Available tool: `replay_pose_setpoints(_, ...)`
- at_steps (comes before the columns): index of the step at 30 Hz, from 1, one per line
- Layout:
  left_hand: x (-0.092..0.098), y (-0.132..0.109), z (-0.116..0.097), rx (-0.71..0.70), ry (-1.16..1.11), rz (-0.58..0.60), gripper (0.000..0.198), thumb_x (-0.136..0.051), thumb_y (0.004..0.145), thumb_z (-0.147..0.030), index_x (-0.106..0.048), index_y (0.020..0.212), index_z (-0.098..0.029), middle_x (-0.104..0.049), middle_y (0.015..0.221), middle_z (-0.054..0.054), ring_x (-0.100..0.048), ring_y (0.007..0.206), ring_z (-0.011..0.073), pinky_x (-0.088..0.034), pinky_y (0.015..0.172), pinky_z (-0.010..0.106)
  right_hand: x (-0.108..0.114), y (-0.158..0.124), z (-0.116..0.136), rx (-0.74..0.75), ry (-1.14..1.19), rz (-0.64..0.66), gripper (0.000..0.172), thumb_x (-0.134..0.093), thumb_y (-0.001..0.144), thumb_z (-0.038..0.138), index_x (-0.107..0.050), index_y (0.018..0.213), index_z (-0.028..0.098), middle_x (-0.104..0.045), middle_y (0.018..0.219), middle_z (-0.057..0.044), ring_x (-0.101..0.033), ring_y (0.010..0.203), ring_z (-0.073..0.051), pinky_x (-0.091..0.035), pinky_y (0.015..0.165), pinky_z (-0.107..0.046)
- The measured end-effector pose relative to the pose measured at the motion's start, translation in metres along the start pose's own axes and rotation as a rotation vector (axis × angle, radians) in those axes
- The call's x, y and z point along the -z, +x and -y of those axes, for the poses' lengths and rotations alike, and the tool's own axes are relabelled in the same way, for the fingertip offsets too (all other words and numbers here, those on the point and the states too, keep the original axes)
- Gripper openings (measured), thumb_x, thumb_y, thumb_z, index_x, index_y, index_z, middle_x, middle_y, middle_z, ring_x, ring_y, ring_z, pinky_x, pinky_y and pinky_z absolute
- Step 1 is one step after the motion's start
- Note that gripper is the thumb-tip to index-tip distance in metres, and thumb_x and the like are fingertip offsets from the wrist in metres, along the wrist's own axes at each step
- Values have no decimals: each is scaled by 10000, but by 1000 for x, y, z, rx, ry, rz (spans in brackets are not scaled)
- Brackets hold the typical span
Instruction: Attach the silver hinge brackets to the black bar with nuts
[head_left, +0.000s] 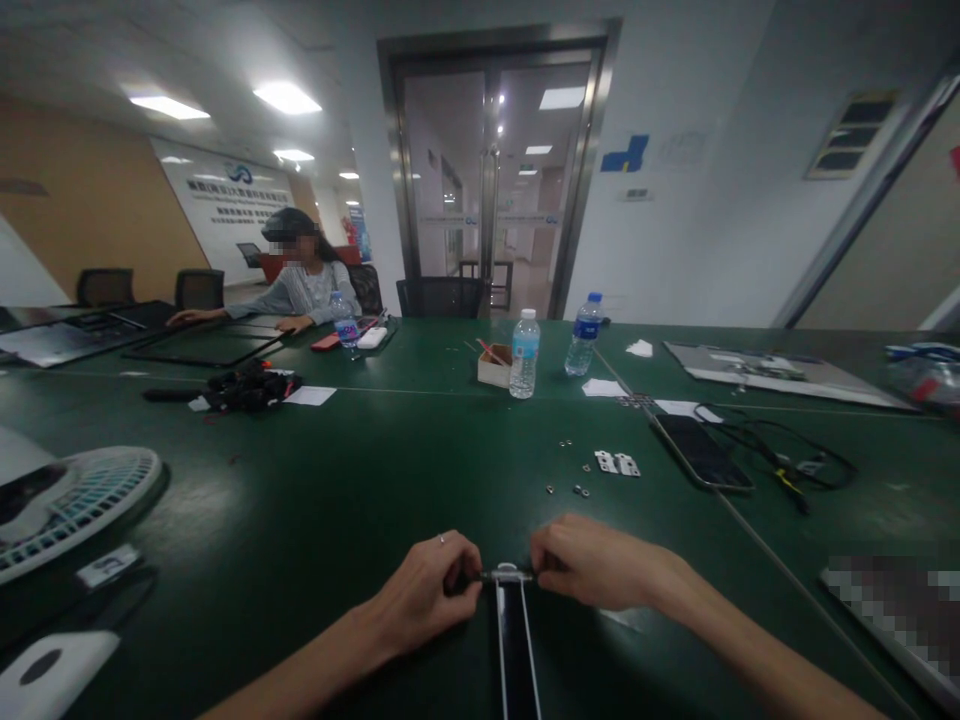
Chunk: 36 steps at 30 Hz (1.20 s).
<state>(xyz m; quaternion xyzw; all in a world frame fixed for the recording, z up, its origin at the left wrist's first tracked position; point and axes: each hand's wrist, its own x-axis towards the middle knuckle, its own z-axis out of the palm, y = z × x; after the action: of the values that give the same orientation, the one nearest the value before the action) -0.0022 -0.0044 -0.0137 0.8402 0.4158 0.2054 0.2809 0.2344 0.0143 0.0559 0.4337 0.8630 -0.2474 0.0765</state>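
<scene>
At the near middle of a green table (360,480), a person's left hand (439,582) and right hand (589,562) pinch opposite ends of what looks like a short rod (508,575), too blurred to be sure. It lies across the far end of a dark strip (515,645) with pale edges, which runs toward the near side. Beyond the right hand lie two metal plates (626,465) and scattered small parts (577,490); farther right is a phone (701,452). Two bottles (524,360) stand toward the far side. At far left, another person (319,285) sits at the table.
</scene>
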Motion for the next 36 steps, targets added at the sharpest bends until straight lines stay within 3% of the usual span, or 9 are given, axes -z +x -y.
replay_pose_setpoints(19, 0, 2, 3, 34, -46, 26, 98, -591, 828, -182, -615, 919, -155, -561, 734, -27, -490, 596, 101, -376, 527, 184, -3, 4, -8, 57, 51, 35, 169, -529, 811, 189, -676, 895, 178, -637, 743, -12, -540, 620, -120, -352, 521, -211)
replay_pose_setpoints(28, 7, 2, 0, 1, -66, 16, 130, -593, 863, -200, -658, 970, -167, -619, 839, -3, -530, 668, 112, -409, 603, 201, 5, 3, -12, 45, 138, 69, 172, -559, 830, 228, -663, 955, 171, -644, 845, -19, -591, 741, -142, -416, 593, -226)
replay_pose_setpoints(36, 8, 4, -3, 84, -133, 40, 140, -603, 861, -224, -680, 965, -170, -646, 816, -11, -555, 672, 118, -427, 613, 206, 2, 9, -22, 126, 194, 89, 189, -571, 833, 244, -665, 971, 155, -646, 853, -15, -589, 743, -130, -428, 631, -233)
